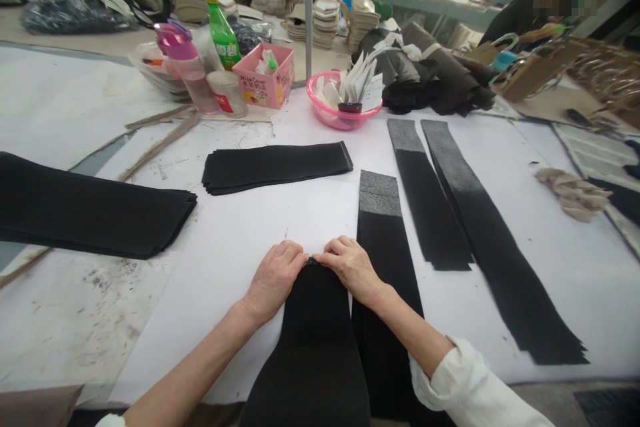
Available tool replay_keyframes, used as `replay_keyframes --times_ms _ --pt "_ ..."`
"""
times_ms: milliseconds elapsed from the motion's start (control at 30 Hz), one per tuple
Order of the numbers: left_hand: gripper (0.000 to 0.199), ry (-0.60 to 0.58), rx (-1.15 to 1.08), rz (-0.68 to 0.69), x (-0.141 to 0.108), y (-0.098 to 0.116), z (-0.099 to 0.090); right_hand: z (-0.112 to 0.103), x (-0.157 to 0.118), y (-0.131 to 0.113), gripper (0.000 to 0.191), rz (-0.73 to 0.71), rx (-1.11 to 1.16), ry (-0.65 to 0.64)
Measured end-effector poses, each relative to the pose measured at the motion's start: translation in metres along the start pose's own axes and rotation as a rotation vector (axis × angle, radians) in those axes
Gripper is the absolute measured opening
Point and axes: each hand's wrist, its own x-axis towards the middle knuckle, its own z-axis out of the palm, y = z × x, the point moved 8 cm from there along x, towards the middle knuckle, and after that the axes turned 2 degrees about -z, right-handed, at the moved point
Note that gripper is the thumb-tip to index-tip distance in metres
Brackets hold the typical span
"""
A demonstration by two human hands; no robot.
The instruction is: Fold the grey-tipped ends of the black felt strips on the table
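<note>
Between my two hands lies a long black fabric piece [317, 333], its far end pinched at both corners and its near part widening towards my body. My left hand [277, 273] grips the left corner, fingers closed. On the right corner, my right hand [353, 270] is closed in the same way. Right beside it, partly under my right forearm, is a black fabric strip with a grey end [380, 193]. Beyond my hands sits a stack of black fabric pieces [275, 167].
Two more grey-ended black stacks [435, 213] lie to the right, and a larger black stack [85, 203] at left. A pink basket [345, 121], pink box [265, 80], green bottle [223, 33] and pink-lidded jug [187, 70] line the back. Two people sit beyond.
</note>
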Motion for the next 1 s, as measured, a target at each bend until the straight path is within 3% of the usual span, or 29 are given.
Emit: replay_keyframes --times_ms 233,433,833,1000 --pt "0.016 0.042 0.134 0.099 -0.005 0.007 0.004 0.003 -0.005 -0.007 0.021 -0.110 -0.063 0.082" --pt "0.021 0.072 0.205 0.172 -0.010 0.008 0.004 0.003 -0.006 -0.011 0.022 -0.116 -0.087 0.094" --pt "0.026 0.012 0.241 0.185 -0.012 0.010 0.005 0.006 -0.005 -0.008 0.025 -0.089 -0.081 0.038" --pt "0.023 0.046 0.105 0.061 -0.013 -0.005 0.005 0.006 -0.005 -0.004 0.025 -0.065 -0.057 0.015"
